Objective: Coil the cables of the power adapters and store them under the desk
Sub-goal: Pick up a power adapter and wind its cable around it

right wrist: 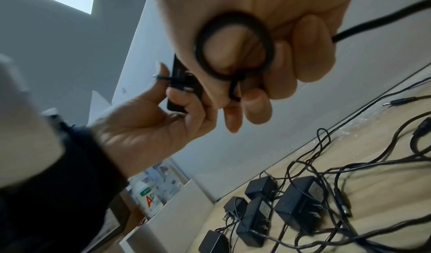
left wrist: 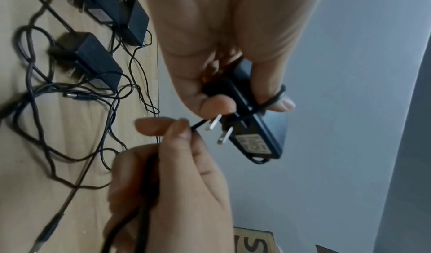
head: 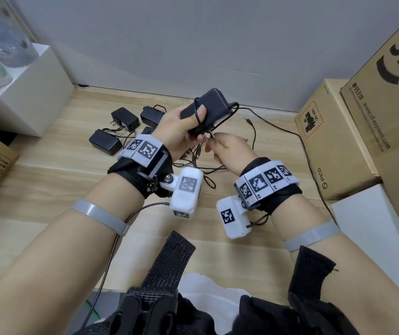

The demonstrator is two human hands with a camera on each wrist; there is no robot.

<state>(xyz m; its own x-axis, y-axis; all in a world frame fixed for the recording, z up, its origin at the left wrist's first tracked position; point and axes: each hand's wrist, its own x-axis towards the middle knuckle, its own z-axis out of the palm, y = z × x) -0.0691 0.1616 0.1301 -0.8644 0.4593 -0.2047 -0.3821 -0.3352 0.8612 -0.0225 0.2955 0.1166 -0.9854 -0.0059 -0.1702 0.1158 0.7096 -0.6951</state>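
Note:
My left hand [head: 184,126] grips a black power adapter [head: 208,105] above the wooden floor, thumb on top; its thin cable loops over the thumb. In the left wrist view the adapter [left wrist: 254,127] shows two metal prongs, with the cable wound around the body and thumb. My right hand [head: 227,148] pinches that cable [left wrist: 198,126] just below the prongs, and in the right wrist view a loop of cable [right wrist: 233,44] lies across its curled fingers. Several more black adapters [head: 104,141] with tangled cables [head: 193,163] lie on the floor.
Cardboard boxes [head: 333,141] stand at the right, with a larger one [head: 391,97] leaning over them. A white box [head: 31,93] bearing bottles sits at the left by the grey wall [head: 193,44]. A long cable [head: 307,151] trails right along the floor.

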